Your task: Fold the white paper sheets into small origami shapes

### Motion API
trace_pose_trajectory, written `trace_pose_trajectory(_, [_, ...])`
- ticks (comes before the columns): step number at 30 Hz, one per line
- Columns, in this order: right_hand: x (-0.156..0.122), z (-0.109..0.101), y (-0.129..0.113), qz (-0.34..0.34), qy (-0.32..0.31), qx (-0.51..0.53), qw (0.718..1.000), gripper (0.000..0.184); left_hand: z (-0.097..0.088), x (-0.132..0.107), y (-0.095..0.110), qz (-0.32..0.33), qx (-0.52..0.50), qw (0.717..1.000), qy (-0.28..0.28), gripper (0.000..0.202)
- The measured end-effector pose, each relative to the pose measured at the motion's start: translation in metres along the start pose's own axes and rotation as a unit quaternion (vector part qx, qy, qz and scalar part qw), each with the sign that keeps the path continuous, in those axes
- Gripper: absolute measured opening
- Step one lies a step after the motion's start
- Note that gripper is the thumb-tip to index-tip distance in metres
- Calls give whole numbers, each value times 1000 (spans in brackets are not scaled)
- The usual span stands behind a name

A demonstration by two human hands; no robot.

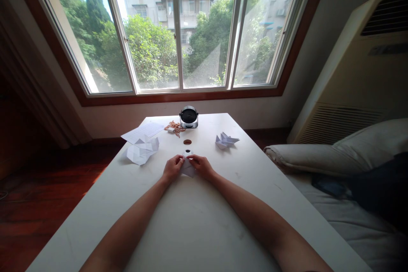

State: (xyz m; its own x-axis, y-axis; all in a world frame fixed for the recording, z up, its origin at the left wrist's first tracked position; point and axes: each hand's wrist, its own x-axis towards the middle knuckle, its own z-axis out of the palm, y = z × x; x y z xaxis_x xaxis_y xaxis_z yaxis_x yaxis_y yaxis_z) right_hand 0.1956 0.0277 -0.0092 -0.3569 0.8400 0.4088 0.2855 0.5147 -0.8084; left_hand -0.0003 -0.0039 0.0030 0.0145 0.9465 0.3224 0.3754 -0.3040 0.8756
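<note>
Between my two hands is a small piece of folded white paper (188,170), held low over the table. My left hand (174,167) pinches its left edge, thumb and fingers closed. On the other side, my right hand (202,166) grips the upper right part with its fingertips. Just beyond the paper sits a small round white object with a dark centre (188,152); its kind is too small to make out. The paper's lower part points toward me, and its upper part is partly covered by my fingers.
On the white table (188,225), creased paper sheets (142,149) lie at left, near a written sheet (146,130). Folded paper shapes (226,140) stand at right. Toward the window are a coiled orange cord (174,127) and a round black device (189,115). A sofa (306,157) is at right.
</note>
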Motion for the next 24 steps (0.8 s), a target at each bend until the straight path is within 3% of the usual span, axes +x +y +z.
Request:
trace_pose_trajectory(12, [-1,-2,-6,4,-13,-29,999,31,0,2,-3,13,80,996,-28,30])
trace_pose_trajectory(24, [0,-3,-6,20,13,12,1000,37,-1,4,-6,16,19,1000,7,28])
